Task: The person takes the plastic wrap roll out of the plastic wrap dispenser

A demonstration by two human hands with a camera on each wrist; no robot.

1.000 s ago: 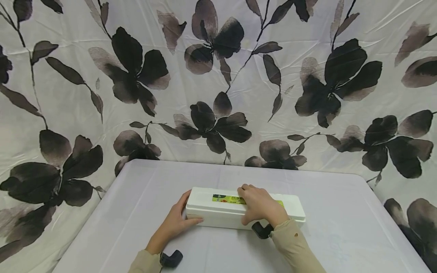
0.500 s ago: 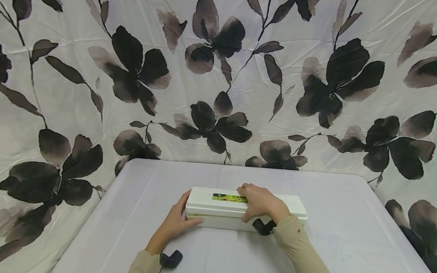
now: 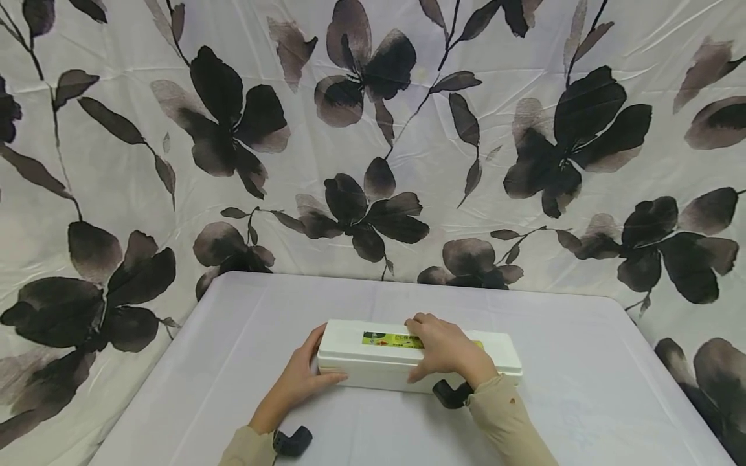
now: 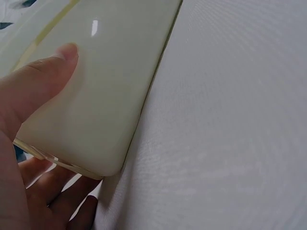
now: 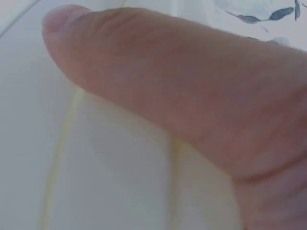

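Note:
A long white plastic box (image 3: pixel 379 375) with a fitted lid (image 3: pixel 502 353) lies crosswise on the table. A yellow-green printed label (image 3: pixel 387 340) runs along the lid, partly covered by my right hand (image 3: pixel 451 353). My left hand (image 3: pixel 297 382) grips the box's left end. In the left wrist view its thumb (image 4: pixel 45 76) presses the front wall, with the other fingers round the end. Over the lid's middle, my right hand lays bent fingers on top and its thumb on the front side. Close up, the right thumb (image 5: pixel 168 72) crosses the seam between lid and box.
A white cloth (image 3: pixel 571 388) covers the table around the box. Behind the table hangs a floral curtain (image 3: pixel 466 39). Black wrist cameras (image 3: pixel 293 442) stick out beside both beige sleeves (image 3: pixel 509 421).
Half a second ago the lid sat slightly shifted to the right and a gap showed at its left front; now it lies flush. The right thumb has moved slightly; the left hand stays put.

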